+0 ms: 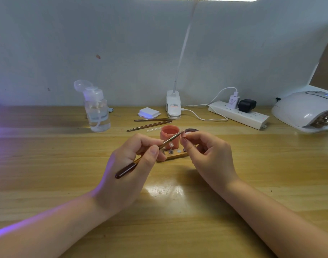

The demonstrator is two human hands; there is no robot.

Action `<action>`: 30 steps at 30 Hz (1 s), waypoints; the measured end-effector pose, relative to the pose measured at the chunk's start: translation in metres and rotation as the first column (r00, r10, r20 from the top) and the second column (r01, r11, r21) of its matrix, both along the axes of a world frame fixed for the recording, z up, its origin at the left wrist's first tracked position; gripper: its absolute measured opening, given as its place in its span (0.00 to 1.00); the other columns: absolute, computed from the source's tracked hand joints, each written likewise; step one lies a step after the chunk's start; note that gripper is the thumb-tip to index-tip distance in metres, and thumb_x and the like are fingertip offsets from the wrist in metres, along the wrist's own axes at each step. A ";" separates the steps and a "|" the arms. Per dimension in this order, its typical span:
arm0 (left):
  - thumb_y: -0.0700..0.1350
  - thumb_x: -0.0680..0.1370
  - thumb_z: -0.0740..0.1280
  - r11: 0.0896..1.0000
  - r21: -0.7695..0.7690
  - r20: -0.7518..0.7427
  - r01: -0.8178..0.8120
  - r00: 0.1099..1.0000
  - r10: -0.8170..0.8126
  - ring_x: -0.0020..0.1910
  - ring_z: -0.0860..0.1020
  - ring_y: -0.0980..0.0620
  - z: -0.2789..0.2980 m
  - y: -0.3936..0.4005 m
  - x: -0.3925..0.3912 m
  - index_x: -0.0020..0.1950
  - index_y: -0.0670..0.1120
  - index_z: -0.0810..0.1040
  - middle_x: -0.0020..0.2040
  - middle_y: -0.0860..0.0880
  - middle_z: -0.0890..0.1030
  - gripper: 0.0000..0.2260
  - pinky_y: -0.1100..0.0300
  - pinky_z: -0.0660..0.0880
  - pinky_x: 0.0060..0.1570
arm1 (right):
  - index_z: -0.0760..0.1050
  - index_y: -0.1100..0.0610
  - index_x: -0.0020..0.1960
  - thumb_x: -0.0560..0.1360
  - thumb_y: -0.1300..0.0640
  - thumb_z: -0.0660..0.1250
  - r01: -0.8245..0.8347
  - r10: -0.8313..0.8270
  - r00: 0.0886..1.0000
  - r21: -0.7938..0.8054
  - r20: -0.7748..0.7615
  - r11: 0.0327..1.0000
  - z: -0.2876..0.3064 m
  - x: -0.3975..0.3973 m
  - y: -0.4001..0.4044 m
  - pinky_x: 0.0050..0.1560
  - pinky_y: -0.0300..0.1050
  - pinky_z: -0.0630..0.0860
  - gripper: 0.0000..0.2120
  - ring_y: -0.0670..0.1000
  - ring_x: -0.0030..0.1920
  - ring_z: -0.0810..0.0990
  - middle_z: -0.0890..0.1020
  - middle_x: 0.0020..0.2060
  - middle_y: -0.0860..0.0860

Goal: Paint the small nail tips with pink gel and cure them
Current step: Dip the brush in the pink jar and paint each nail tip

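Pale wall and wooden table [48, 146], seen from the head camera. Left hand [129, 170]: its grip is closed on a brush [146, 156], thumb and fingers curled round the shaft about midway along it. The brush's long axis runs diagonally; its dark rounded handle end points down and left, past the palm, and its fine tip points up and right, ending just at the right hand's fingertips. Its shaft is slim, metallic near the tip and dark brown at the tail.

Right hand [206, 151]: its grip is narrow, thumb and forefinger pinching a small nail tip [183, 135], which sits at the fingertips, largely covered by them; it looks pinkish, and the brush tip meets it or lies just beside it, which of the two cannot be told.

Between and just behind the hands stands an open pink gel jar [169, 135], its contents salmon pink, with its dark lid [192, 130] just to the right. In front of the jar lies a small wooden holder [176, 155] carrying little upright stands, partly hidden by the fingers.

Farther back: two spare brushes [152, 122], a clear pump bottle [97, 110], a stack of white pads [149, 112], a white clip lamp [173, 105], a power strip [237, 114], and a white curing lamp [306, 110] at the far right.
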State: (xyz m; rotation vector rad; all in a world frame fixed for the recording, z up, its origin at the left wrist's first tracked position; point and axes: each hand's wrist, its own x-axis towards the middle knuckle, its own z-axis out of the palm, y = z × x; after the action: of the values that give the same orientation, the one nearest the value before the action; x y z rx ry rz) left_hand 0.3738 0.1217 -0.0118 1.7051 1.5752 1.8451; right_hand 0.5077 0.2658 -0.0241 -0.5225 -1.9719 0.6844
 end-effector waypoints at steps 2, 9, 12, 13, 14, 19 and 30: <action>0.51 0.77 0.61 1.000 0.003 -0.002 -0.010 1.000 0.010 0.46 0.82 0.54 0.000 0.000 0.000 0.53 0.50 0.78 0.44 0.51 0.84 0.09 0.68 0.74 0.47 | 0.82 0.55 0.50 0.74 0.59 0.71 0.000 0.000 1.000 0.006 -0.011 1.000 0.000 0.000 0.000 0.31 0.46 0.76 0.06 0.47 0.29 0.75 0.83 0.36 0.46; 0.51 0.77 0.61 0.999 0.011 -0.022 -0.035 0.999 0.035 0.44 0.81 0.56 0.001 0.000 -0.001 0.52 0.51 0.78 0.43 0.52 0.84 0.09 0.70 0.72 0.46 | 0.82 0.55 0.50 0.74 0.59 0.71 0.000 0.000 1.000 0.016 -0.018 1.000 0.000 -0.001 -0.001 0.30 0.47 0.75 0.05 0.47 0.28 0.74 0.82 0.35 0.45; 0.52 0.77 0.61 0.999 -0.013 -0.019 -0.037 0.999 0.037 0.45 0.81 0.56 0.001 0.000 0.000 0.52 0.51 0.78 0.43 0.53 0.84 0.09 0.70 0.72 0.46 | 0.82 0.55 0.50 0.74 0.59 0.71 -0.001 0.002 1.000 0.018 -0.018 1.000 0.000 0.000 0.000 0.30 0.48 0.75 0.05 0.48 0.28 0.74 0.82 0.35 0.46; 0.52 0.77 0.61 0.999 -0.013 -0.021 -0.039 0.999 0.038 0.45 0.81 0.57 0.001 0.000 0.000 0.52 0.51 0.78 0.43 0.53 0.84 0.09 0.70 0.72 0.46 | 0.82 0.55 0.50 0.74 0.59 0.71 -0.001 0.002 1.000 0.020 -0.016 1.000 -0.001 0.000 0.000 0.30 0.47 0.74 0.06 0.48 0.28 0.74 0.83 0.35 0.46; 0.52 0.77 0.61 0.999 -0.003 -0.021 -0.041 0.999 0.041 0.45 0.81 0.57 0.002 0.001 0.000 0.52 0.51 0.78 0.44 0.53 0.84 0.09 0.70 0.72 0.46 | 0.82 0.56 0.50 0.74 0.59 0.71 -0.002 0.002 1.000 0.023 -0.014 1.000 -0.001 0.000 0.000 0.29 0.45 0.74 0.06 0.47 0.28 0.73 0.82 0.35 0.46; 0.51 0.77 0.61 0.998 0.029 0.019 -0.052 0.998 0.052 0.46 0.82 0.55 0.004 0.000 0.000 0.52 0.49 0.78 0.44 0.51 0.84 0.10 0.68 0.74 0.47 | 0.82 0.55 0.50 0.74 0.57 0.71 -0.002 0.002 1.000 0.025 -0.018 1.000 0.000 -0.001 -0.001 0.29 0.41 0.71 0.06 0.45 0.27 0.72 0.81 0.34 0.43; 0.47 0.75 0.59 0.998 0.069 0.038 -0.013 0.999 0.011 0.37 0.81 0.52 0.003 -0.001 -0.002 0.46 0.46 0.77 0.36 0.48 0.82 0.09 0.64 0.75 0.42 | 0.82 0.54 0.52 0.74 0.58 0.70 0.002 -0.002 1.000 -0.010 -0.006 1.000 -0.001 0.000 0.001 0.31 0.53 0.76 0.07 0.50 0.29 0.75 0.83 0.36 0.46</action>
State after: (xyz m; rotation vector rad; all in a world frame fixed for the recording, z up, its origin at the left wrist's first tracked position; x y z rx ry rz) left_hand 0.3714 0.1210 -0.0086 1.6823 1.5276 1.9474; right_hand 0.5079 0.2665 -0.0247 -0.5285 -1.9632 0.6944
